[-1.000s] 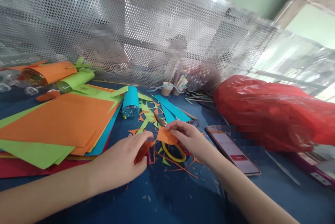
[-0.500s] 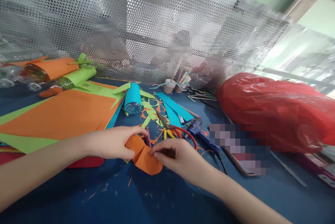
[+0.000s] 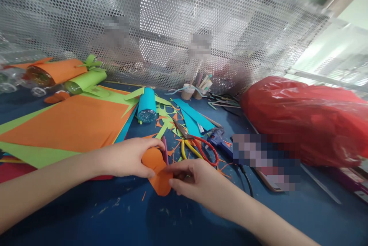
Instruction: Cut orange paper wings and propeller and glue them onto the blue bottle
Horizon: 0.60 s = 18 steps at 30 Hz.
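Both hands hold an orange paper cutout point(image 3: 161, 181) with rounded ends above the blue table. My left hand point(image 3: 135, 158) grips its upper left part between thumb and fingers. On the right edge, my right hand point(image 3: 198, 179) pinches the paper with thumb and forefinger. A purple pen-like stick point(image 3: 165, 150) shows just beyond my left fingertips; whether they touch it I cannot tell. Behind my right hand lie scissors point(image 3: 204, 150) with red and yellow handles, blades pointing away among paper scraps point(image 3: 166, 123).
Stacked coloured paper point(image 3: 66, 123) covers the left. Beyond it lie paper-wrapped bottles point(image 3: 64, 71). A blue-wrapped bottle piece point(image 3: 147, 104) stands mid-table. Rightward are a blue glue gun point(image 3: 220, 142), a phone point(image 3: 268, 181) and a red plastic bag point(image 3: 299, 119). Cups of sticks point(image 3: 188, 92) stand near the perforated screen point(image 3: 172, 20).
My right hand has come away from above the scissors, down and left to my left hand. The orange paper, apart in two places before, is now together between both hands. The scissors are uncovered.
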Each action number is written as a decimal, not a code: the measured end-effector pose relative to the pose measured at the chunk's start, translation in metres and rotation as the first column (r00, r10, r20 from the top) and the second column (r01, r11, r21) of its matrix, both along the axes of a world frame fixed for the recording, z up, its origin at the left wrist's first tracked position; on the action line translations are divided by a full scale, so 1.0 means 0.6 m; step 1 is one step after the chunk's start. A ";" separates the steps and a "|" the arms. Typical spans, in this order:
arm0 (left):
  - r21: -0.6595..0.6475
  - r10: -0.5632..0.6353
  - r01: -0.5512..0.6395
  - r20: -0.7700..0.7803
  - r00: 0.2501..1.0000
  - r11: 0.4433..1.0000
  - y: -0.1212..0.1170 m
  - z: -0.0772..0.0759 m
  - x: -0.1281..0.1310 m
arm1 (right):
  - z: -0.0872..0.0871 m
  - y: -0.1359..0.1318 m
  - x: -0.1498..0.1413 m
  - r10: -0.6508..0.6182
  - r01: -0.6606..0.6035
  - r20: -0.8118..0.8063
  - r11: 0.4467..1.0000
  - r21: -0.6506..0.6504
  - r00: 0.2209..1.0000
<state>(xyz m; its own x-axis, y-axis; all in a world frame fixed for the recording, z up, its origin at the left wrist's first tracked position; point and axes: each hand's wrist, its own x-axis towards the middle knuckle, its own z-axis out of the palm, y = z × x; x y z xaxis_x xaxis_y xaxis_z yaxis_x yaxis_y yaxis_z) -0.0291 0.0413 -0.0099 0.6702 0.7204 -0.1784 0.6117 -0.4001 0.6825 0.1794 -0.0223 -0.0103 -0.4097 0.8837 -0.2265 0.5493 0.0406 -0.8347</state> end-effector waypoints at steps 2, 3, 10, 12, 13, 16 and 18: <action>0.008 0.018 -0.018 -0.008 1.000 1.000 -0.003 -0.005 0.001 | 0.002 -0.002 0.000 0.009 -0.010 0.019 0.999 0.032 1.000; 0.012 0.019 -0.019 -0.005 1.000 1.000 -0.004 -0.006 0.002 | 0.002 -0.003 -0.001 0.011 -0.013 0.034 0.999 0.049 0.999; 0.017 -0.019 0.019 0.030 0.999 1.000 -0.005 -0.005 0.002 | 0.002 -0.007 0.001 0.001 -0.006 0.077 0.998 0.070 0.997; 0.026 -0.025 0.025 0.027 0.999 0.999 -0.005 -0.004 0.002 | 0.006 -0.004 0.004 -0.035 0.034 0.084 0.999 0.012 0.996; 0.028 -0.024 0.024 0.023 0.999 0.999 -0.005 -0.004 0.002 | 0.009 -0.001 0.006 -0.049 0.051 0.092 0.999 -0.016 0.995; 0.024 -0.006 0.006 -0.002 1.000 1.000 -0.005 -0.006 0.002 | 0.015 0.008 0.011 -0.071 0.071 0.155 0.997 0.009 0.985; 0.024 0.002 -0.002 -0.013 1.000 1.000 -0.005 -0.007 0.002 | 0.017 0.013 0.013 -0.091 0.069 0.212 0.992 0.108 0.973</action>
<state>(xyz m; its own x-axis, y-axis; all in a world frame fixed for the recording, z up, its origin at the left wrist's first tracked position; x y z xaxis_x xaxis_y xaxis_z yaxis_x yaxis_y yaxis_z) -0.0281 0.0381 -0.0143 0.6663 0.7262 -0.1697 0.6215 -0.4150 0.6644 0.1871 -0.0143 -0.0004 -0.2877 0.9341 -0.2115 0.7206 0.0657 -0.6902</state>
